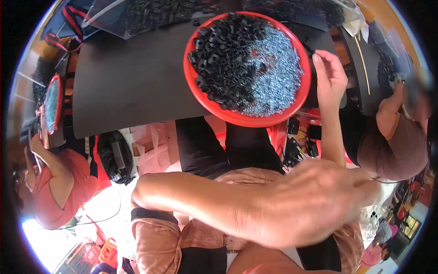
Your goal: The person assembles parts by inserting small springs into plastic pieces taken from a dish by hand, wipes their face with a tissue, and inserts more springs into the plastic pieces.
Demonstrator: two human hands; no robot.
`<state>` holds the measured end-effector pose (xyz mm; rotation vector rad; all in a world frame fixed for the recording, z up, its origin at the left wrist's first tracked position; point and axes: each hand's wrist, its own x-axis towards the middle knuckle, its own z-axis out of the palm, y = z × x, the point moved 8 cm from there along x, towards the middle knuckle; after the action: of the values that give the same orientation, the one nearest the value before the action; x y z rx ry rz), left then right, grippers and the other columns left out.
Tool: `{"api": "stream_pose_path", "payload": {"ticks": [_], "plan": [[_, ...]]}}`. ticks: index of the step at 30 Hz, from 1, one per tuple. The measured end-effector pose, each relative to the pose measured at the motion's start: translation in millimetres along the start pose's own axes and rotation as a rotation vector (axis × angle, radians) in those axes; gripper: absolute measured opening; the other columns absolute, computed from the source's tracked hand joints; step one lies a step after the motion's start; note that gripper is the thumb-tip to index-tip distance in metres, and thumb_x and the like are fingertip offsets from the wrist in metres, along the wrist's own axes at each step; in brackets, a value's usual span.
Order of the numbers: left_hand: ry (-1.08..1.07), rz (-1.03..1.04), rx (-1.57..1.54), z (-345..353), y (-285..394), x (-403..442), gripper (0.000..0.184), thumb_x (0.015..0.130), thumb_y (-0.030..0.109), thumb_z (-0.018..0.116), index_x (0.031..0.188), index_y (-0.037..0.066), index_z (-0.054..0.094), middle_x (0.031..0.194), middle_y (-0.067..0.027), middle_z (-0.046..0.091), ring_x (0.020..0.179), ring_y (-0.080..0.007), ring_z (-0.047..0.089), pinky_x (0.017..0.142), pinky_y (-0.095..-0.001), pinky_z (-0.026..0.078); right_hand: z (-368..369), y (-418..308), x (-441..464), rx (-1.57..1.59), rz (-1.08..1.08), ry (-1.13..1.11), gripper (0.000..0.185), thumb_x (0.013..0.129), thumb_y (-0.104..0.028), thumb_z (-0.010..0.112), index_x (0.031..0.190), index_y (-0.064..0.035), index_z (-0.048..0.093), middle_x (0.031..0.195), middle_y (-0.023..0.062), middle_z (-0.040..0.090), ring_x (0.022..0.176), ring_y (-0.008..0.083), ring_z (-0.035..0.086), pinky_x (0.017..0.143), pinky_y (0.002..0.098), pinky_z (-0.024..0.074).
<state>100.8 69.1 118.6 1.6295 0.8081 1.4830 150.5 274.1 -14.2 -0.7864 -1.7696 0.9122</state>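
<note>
A round red tray [193, 91] rests on the dark table, with small black parts [228, 59] heaped on its left side and small shiny metal pieces [278, 73] on its right. Just beyond the tray's right rim is my right hand [331, 77], thumb and index finger pinched together; what they hold is too small to make out. My left hand [315, 201] crosses in front of my body, close to the camera and below the right hand. It is blurred, and its fingertips cannot be made out clearly.
The dark table [132, 82] extends left of the tray. Clear bags of black parts [155, 13] lie along its far edge. A person [64, 182] sits at the left near another red tray [54, 104]; another person [392, 141] sits at the right. A black bag [115, 157] is below the table.
</note>
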Motion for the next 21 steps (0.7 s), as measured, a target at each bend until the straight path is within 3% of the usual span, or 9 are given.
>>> {"api": "stream_pose_path", "payload": {"ticks": [1, 2, 5, 6, 8, 10, 13, 19, 21], "plan": [[0.067, 0.093, 0.039, -8.9, -8.6, -5.9, 0.012, 0.074, 0.005, 0.061, 0.082, 0.000, 0.054, 0.068, -0.0148, 0.056, 0.062, -0.0367, 0.061, 0.053, -0.0458, 0.049, 5.8, -7.7, -0.5, -0.011, -0.007, -0.048, 0.014, 0.090, -0.007, 0.068, 0.102, 0.0000, 0.068, 0.091, 0.0014, 0.066, 0.077, 0.0046, 0.059, 0.068, 0.0203, 0.0472], [-0.043, -0.015, 0.192, -28.8, -16.6, -4.9, 0.009, 0.073, 0.006, 0.061, 0.081, 0.004, 0.057, 0.065, -0.0138, 0.056, 0.060, -0.0351, 0.061, 0.052, -0.0439, 0.049, 11.1, -16.9, -1.2, -0.029, -0.008, -0.093, 0.012, 0.090, -0.007, 0.068, 0.100, -0.0005, 0.068, 0.090, 0.0009, 0.066, 0.076, 0.0042, 0.058, 0.067, 0.0202, 0.0466], [0.384, -0.218, 0.804, -125.9, -42.3, -18.8, 0.010, 0.083, 0.002, 0.068, 0.093, 0.000, 0.068, 0.077, -0.0094, 0.068, 0.068, -0.0113, 0.063, 0.061, -0.0258, 0.049, 29.0, -53.0, 1.9, -0.172, -0.165, -0.181, 0.010, 0.085, -0.004, 0.070, 0.095, -0.0031, 0.068, 0.084, 0.0022, 0.065, 0.067, 0.0059, 0.057, 0.060, 0.0215, 0.0448], [0.467, -0.326, 0.956, -148.9, -42.3, -24.3, 0.013, 0.083, 0.007, 0.072, 0.093, 0.001, 0.068, 0.070, -0.0100, 0.064, 0.062, -0.0120, 0.059, 0.058, -0.0259, 0.046, 36.2, -70.6, 2.6, -0.240, -0.195, -0.234, 0.012, 0.085, -0.004, 0.070, 0.096, -0.0035, 0.068, 0.084, 0.0040, 0.065, 0.068, 0.0095, 0.059, 0.062, 0.0232, 0.0461], [0.437, -0.300, 1.210, -172.5, -50.0, -34.9, 0.017, 0.080, 0.014, 0.075, 0.092, 0.004, 0.068, 0.071, -0.0089, 0.057, 0.058, -0.0206, 0.054, 0.057, -0.0319, 0.044, 47.2, -83.4, 4.0, -0.250, -0.247, -0.334, 0.011, 0.085, -0.005, 0.070, 0.096, -0.0035, 0.068, 0.084, 0.0055, 0.065, 0.068, 0.0133, 0.060, 0.062, 0.0248, 0.0471], [0.376, -0.447, 1.284, -182.3, -66.3, -42.2, 0.016, 0.079, 0.015, 0.074, 0.089, 0.007, 0.064, 0.083, -0.0081, 0.060, 0.076, -0.0311, 0.063, 0.065, -0.0408, 0.049, 56.2, -82.6, 4.1, -0.265, -0.250, -0.434, 0.010, 0.084, -0.005, 0.069, 0.093, -0.0028, 0.068, 0.086, 0.0101, 0.064, 0.072, 0.0239, 0.064, 0.066, 0.0318, 0.0499], [0.336, -0.400, 1.371, -184.5, -77.6, -47.3, 0.020, 0.078, 0.016, 0.076, 0.091, 0.005, 0.065, 0.080, -0.0076, 0.058, 0.071, -0.0259, 0.060, 0.065, -0.0368, 0.047, 67.6, -84.2, 2.9, -0.353, -0.294, -0.580, 0.008, 0.083, -0.006, 0.066, 0.090, -0.0023, 0.067, 0.086, 0.0138, 0.063, 0.079, 0.0346, 0.063, 0.072, 0.0411, 0.0504], [0.288, -0.266, 1.412, -178.0, -72.6, -39.9, 0.019, 0.079, 0.012, 0.074, 0.091, 0.003, 0.062, 0.081, -0.0100, 0.059, 0.074, -0.0260, 0.061, 0.067, -0.0353, 0.048, 80.8, -82.6, 4.1, -0.430, -0.416, -0.641, 0.008, 0.084, -0.008, 0.065, 0.089, -0.0023, 0.067, 0.085, 0.0145, 0.062, 0.081, 0.0352, 0.063, 0.074, 0.0440, 0.0503], [0.347, -0.372, 1.254, -186.3, -77.0, -39.2, 0.017, 0.082, 0.010, 0.072, 0.093, 0.002, 0.062, 0.083, -0.0094, 0.062, 0.075, -0.0202, 0.061, 0.068, -0.0310, 0.048, 89.8, -77.5, 2.9, -0.439, -0.446, -0.680, 0.009, 0.083, -0.010, 0.066, 0.088, -0.0021, 0.067, 0.085, 0.0146, 0.062, 0.082, 0.0348, 0.063, 0.074, 0.0445, 0.0499]]}}
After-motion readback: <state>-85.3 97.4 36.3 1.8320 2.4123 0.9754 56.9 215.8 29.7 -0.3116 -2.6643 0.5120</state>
